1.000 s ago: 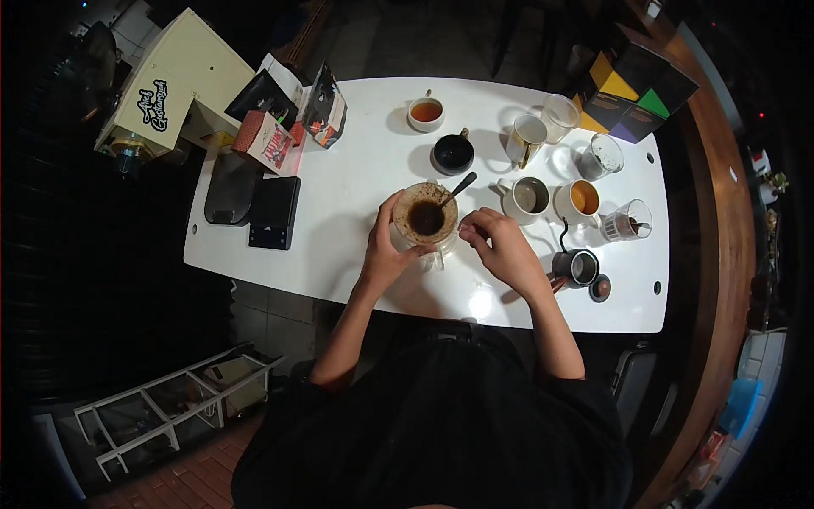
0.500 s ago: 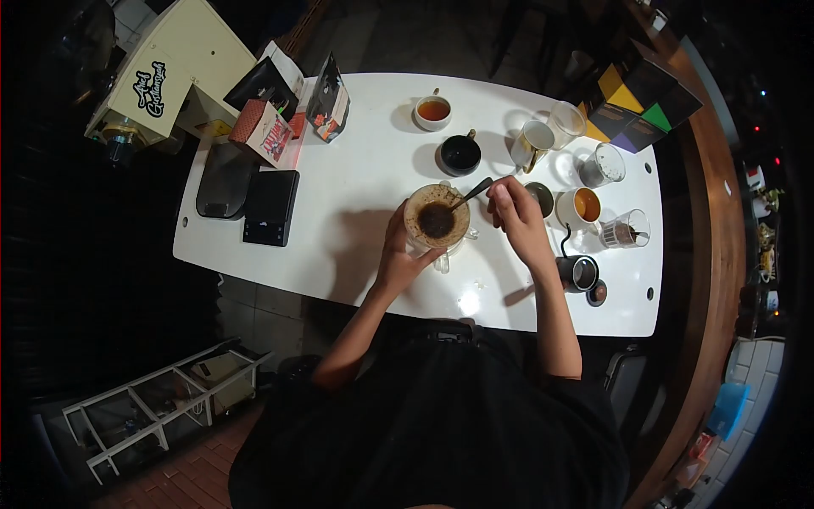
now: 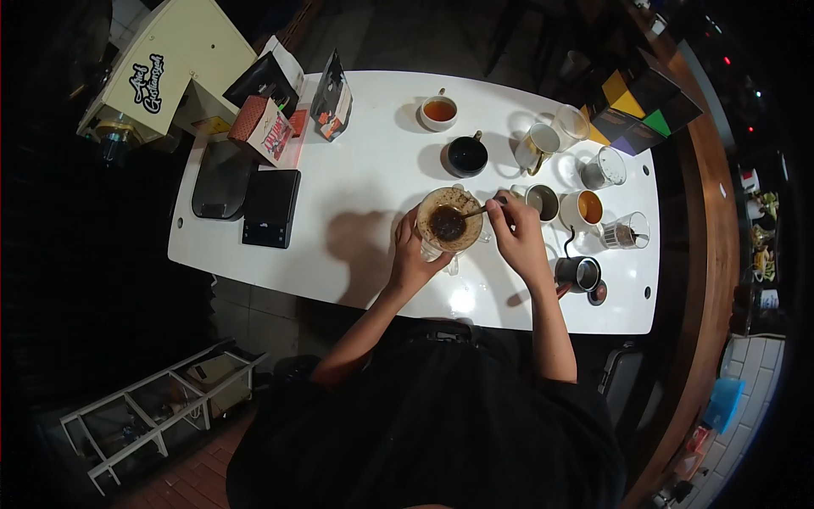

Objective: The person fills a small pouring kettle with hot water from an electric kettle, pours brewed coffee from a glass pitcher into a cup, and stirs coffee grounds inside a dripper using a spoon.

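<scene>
A coffee dripper [image 3: 431, 209] with a brown-stained filter and dark coffee in it sits over a clear glass vessel [image 3: 454, 265]. My left hand [image 3: 414, 256] is wrapped round the dripper's left and front side. In my right hand [image 3: 519, 235] the handle of a dark spoon [image 3: 483, 209] is pinched between thumb and fingers. The spoon's lower end dips into the coffee. Behind the dripper stands a black cup [image 3: 467, 156], and farther back a white cup of amber liquid [image 3: 439, 112].
Right of my right hand are a grey-lined mug [image 3: 543, 202], an orange-lined cup [image 3: 585, 208], a black kettle [image 3: 580, 273] and a glass with a spoon [image 3: 626, 232]. On the left are a black scale [image 3: 271, 209], coffee bags [image 3: 331, 97] and a cream grinder [image 3: 182, 72].
My right hand moved from beside the dripper up to the spoon's handle and closed on it. The spoon is now tilted lower. My left hand stays on the dripper; the camera view has shifted slightly.
</scene>
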Demonstrator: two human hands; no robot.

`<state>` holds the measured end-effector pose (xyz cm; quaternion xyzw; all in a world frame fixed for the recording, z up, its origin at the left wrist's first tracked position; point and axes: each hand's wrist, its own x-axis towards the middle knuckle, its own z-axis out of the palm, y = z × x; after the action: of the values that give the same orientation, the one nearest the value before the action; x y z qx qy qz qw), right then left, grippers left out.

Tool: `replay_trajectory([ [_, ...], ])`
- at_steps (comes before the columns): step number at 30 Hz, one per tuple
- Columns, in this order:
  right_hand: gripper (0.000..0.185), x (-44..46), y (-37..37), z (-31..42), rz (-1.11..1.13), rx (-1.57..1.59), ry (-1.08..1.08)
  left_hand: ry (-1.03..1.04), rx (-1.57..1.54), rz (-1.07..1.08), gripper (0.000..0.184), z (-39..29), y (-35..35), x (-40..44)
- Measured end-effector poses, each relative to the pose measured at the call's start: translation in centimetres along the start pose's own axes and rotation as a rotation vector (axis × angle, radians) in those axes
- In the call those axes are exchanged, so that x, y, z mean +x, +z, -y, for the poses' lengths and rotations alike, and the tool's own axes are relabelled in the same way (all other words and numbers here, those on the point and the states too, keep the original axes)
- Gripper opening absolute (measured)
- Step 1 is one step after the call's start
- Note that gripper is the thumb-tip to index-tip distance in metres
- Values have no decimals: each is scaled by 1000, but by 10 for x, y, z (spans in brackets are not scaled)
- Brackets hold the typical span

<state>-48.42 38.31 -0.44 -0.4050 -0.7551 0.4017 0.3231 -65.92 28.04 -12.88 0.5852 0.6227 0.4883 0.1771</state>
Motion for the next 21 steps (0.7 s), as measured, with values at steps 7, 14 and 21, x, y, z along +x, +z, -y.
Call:
replay_trajectory([
  [7,17,-23,2,27,-68,-100,28,-48,103,91,81,-5,-8,7],
  [14,9,-35,28,46,-207,-202,37,4,143,112,81,-11,-21,12],
  [21,8,-39,36,61,-217,-277,61,70,162,188,83,-9,-29,19],
])
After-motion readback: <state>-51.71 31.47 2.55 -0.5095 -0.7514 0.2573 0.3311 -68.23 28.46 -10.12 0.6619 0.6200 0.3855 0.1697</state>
